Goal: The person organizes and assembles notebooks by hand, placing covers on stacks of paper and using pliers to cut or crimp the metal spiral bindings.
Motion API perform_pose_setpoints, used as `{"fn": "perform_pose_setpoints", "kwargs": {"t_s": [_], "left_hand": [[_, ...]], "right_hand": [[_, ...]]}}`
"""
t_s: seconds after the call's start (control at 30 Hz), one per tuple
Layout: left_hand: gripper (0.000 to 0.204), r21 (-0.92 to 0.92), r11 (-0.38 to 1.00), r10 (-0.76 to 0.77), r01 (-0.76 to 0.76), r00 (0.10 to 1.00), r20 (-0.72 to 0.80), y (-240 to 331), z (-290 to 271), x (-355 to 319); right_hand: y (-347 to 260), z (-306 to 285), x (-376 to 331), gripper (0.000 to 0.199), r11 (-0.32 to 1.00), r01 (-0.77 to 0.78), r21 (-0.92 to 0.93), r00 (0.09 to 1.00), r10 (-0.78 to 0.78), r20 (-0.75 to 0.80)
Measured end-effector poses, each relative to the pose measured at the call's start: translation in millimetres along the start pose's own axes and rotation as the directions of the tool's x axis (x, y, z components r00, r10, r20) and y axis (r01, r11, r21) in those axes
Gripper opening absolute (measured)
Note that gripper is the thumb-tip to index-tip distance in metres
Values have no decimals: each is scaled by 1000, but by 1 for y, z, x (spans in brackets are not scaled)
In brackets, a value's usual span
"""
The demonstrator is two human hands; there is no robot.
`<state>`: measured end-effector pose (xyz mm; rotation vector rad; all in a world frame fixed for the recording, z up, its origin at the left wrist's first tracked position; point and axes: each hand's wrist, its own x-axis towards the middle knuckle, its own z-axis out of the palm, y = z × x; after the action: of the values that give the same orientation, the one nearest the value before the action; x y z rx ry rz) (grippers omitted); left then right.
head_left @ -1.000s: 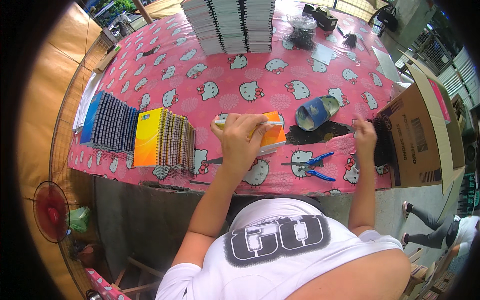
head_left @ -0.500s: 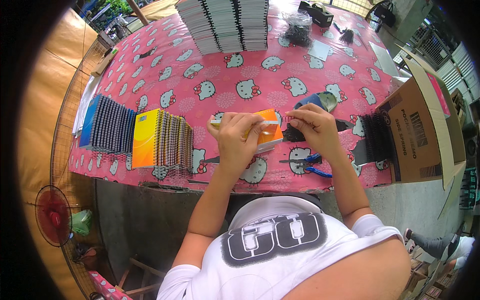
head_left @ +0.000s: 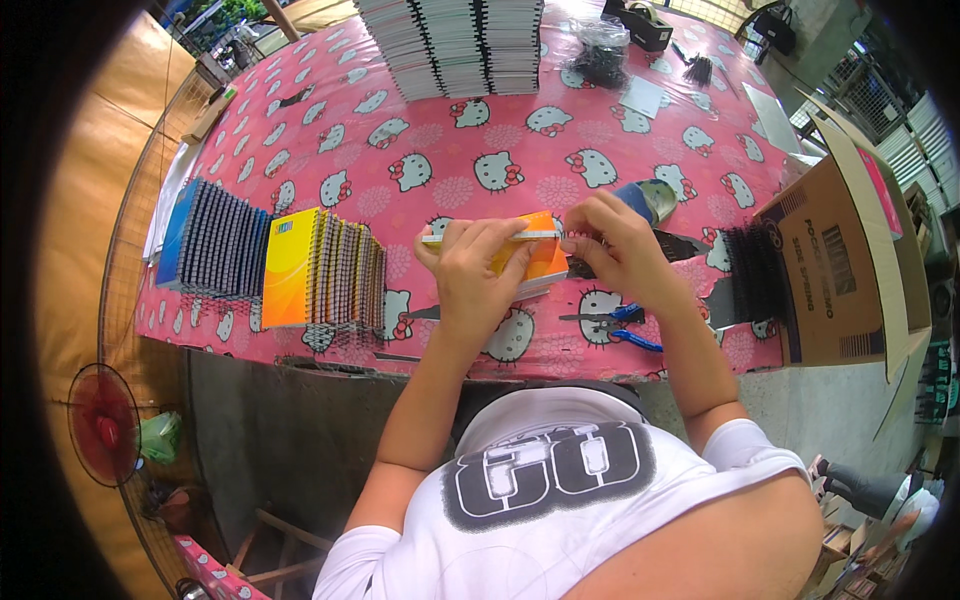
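Having left the black spirals (head_left: 757, 272), right hand (head_left: 618, 243) now on orange notebook (head_left: 540, 255).

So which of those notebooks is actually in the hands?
The orange notebook, gripped by the left hand and touched by the right hand. The yellow-fronted row and blue-fronted row stand untouched.

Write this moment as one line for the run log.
left hand: holds orange notebook | right hand: at notebook's right edge | blue-handled pliers: on pink tablecloth, untouched
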<state>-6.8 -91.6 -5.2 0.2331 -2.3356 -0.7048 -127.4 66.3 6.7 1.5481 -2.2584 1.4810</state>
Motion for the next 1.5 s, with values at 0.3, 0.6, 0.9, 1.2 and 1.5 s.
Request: {"fn": "perform_pose_setpoints", "kwargs": {"t_s": [0.3,0.6,0.9,1.2,1.5], "left_hand": [[23,14,1000,15,-16,1000,6,-5,-1,-1],[19,28,1000,11,-12,1000,20,-1,-1,0],[21,-64,992,110,-108,993,33,-7,2,17],[25,-46,993,107,-106,994,37,-17,4,21],[27,-97,995,28,-23,998,48,-16,0,27]], "right_hand": [[-12,11,3,15,986,-49,-161,999,51,7],[-28,17,5,15,964,-14,-265,1000,7,-26],[159,-84,-28,46,806,-73,-588,969,196,149],[126,-60,13,51,945,-172,279,974,205,-93],[70,-43,33,48,932,-309,192,923,244,298]]}}
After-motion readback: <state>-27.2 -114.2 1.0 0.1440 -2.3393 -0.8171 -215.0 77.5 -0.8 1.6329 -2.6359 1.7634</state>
